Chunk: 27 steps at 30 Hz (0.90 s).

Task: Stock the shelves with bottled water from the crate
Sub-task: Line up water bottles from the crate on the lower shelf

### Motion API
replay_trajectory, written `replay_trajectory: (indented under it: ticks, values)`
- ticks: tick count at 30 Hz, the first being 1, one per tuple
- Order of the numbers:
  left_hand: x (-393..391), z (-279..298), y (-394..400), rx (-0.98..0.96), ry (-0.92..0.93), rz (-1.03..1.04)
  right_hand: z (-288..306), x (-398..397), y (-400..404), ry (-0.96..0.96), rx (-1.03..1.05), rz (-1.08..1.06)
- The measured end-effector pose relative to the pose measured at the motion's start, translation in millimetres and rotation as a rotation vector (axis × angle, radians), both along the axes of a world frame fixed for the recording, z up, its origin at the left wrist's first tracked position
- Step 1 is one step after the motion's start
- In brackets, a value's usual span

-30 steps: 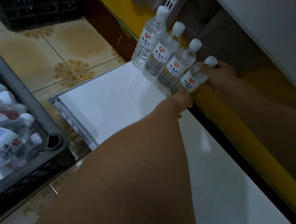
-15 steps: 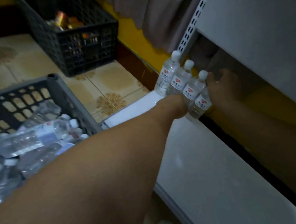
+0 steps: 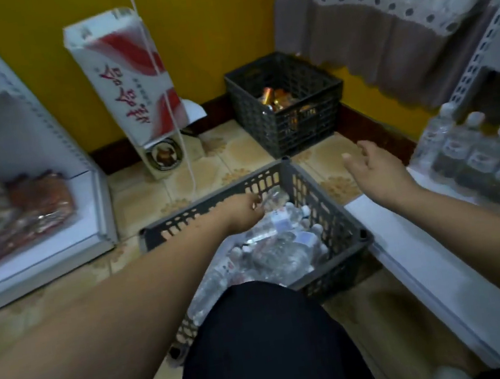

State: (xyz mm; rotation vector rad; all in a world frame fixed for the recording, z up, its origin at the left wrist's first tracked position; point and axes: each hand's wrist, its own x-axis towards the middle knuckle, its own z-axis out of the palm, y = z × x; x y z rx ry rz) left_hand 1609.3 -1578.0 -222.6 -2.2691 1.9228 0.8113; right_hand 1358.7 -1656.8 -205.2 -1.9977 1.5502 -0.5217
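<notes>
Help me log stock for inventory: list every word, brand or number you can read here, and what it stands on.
White and red carton: large red Chinese brush characters, too blurred to quote.
Bottles on the shelf: labels too blurred to read.
Bottles in the crate: labels too small to read.
Nothing else bears readable text.

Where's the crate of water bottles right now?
In the head view, the grey crate sits on the floor at centre, beside the white shelf on its right, with the left hand reaching in.
</notes>
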Motion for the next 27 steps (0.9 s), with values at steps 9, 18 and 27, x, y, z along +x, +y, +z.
replay_trajectory:
  ticks: [9, 18, 27]
  values:
    - [16.5, -110.6, 61.6, 0.101, 0.375, 0.361, -103.4, 79.4, 3.9, 0.378, 0.364, 0.223]
    - [-52.3, -172.7, 29.8, 0.074, 0.219, 0.303, -156.0, 88.5, -45.9, 0.52, 0.68, 0.183]
    - [-46.6, -185.7, 26.1, 0.028, 0.481, 0.609, -203.9, 85.5, -52.0, -0.153, 0.984, -0.305]
